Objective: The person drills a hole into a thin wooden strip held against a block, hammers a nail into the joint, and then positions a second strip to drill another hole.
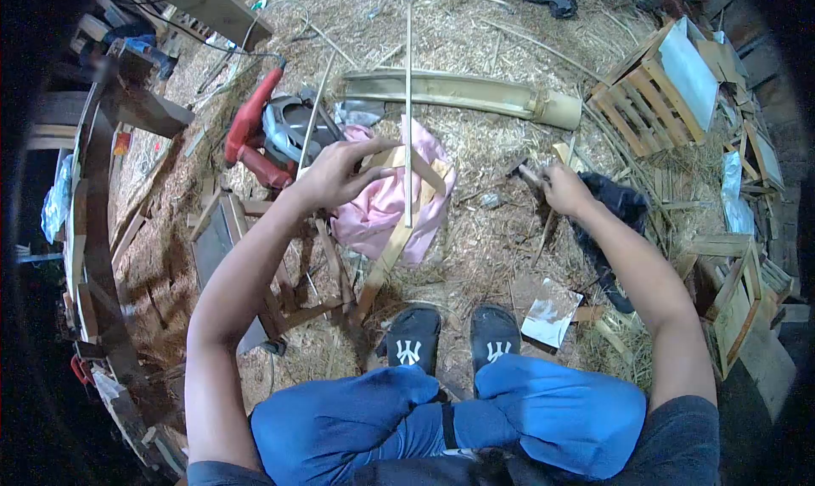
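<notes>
My left hand (346, 174) has its thumb and fingers closed around a short flat wooden piece (429, 172). A long thin wooden strip (408, 87) crosses that piece and runs away from me. Below them, a pale board (384, 269) slants down toward my feet, and a pink cloth (365, 223) lies crumpled underneath. In my right hand (567, 191) is a hammer (517, 165), its dark head pointing left, apart from the wood. My fingers partly hide its handle.
A red power tool (253, 129) lies beside a grey machine part (293, 125) at left. Split bamboo (458, 91) stretches across the back. A slatted wooden crate (649, 104) stands at right, near black cloth (611, 202). Shavings cover the ground around my slippers (413, 337).
</notes>
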A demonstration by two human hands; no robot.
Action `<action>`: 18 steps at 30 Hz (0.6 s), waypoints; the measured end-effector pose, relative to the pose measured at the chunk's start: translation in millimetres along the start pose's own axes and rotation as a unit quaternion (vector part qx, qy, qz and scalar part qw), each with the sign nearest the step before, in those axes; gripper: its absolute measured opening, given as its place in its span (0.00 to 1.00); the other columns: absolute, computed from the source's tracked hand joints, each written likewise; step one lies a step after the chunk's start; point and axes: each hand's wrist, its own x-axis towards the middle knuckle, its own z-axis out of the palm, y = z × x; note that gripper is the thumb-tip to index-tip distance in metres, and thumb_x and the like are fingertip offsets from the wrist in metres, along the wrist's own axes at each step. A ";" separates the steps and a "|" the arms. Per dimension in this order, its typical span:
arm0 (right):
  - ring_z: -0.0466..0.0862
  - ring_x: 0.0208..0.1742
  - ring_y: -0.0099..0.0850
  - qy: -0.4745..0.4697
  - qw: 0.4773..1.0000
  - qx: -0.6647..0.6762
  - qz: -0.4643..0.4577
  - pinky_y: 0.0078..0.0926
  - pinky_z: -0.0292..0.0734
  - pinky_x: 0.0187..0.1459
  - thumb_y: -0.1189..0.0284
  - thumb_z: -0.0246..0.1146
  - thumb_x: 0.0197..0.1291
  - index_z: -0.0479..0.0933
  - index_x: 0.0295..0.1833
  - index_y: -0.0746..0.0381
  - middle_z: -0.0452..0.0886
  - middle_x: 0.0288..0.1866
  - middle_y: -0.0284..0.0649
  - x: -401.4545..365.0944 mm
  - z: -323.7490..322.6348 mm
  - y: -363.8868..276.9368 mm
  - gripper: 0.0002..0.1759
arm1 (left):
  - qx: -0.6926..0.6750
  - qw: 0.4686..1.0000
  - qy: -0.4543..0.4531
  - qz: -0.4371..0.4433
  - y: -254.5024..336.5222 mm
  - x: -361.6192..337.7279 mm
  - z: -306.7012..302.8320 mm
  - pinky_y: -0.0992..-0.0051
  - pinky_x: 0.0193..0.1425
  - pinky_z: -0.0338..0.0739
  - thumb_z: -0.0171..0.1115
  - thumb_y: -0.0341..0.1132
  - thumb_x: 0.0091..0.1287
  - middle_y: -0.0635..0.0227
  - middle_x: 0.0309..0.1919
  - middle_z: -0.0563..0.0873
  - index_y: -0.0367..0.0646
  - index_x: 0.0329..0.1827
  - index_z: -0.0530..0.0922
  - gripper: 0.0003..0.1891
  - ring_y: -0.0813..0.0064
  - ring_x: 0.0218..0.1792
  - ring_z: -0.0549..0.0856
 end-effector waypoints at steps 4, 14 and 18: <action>0.86 0.47 0.47 0.105 0.988 0.111 -0.031 0.45 0.81 0.50 0.59 0.62 0.75 0.85 0.46 0.70 0.86 0.44 0.54 9.6 -33.4 -59.4 0.21 | -0.088 0.994 0.067 0.024 7.9 -2.2 -2.4 0.62 0.69 0.76 0.68 0.33 0.72 0.48 0.61 0.86 0.35 0.70 0.76 0.25 0.56 0.65 0.84; 0.90 0.39 0.32 -0.134 0.653 0.745 0.033 0.33 0.90 0.40 0.65 0.62 0.78 0.77 0.62 0.65 0.88 0.44 0.42 26.3 -95.0 -123.0 0.17 | -0.115 0.971 0.193 0.087 -0.2 0.4 -3.2 0.66 0.59 0.81 0.67 0.25 0.72 0.52 0.56 0.86 0.35 0.70 0.74 0.24 0.61 0.55 0.88; 0.91 0.40 0.33 -0.060 0.647 0.760 0.007 0.31 0.91 0.44 0.67 0.67 0.74 0.78 0.60 0.63 0.88 0.44 0.42 27.5 -108.9 -122.0 0.16 | -0.075 0.977 0.183 0.075 -3.5 -4.2 -11.1 0.61 0.68 0.76 0.68 0.27 0.70 0.49 0.61 0.84 0.37 0.71 0.73 0.26 0.53 0.64 0.84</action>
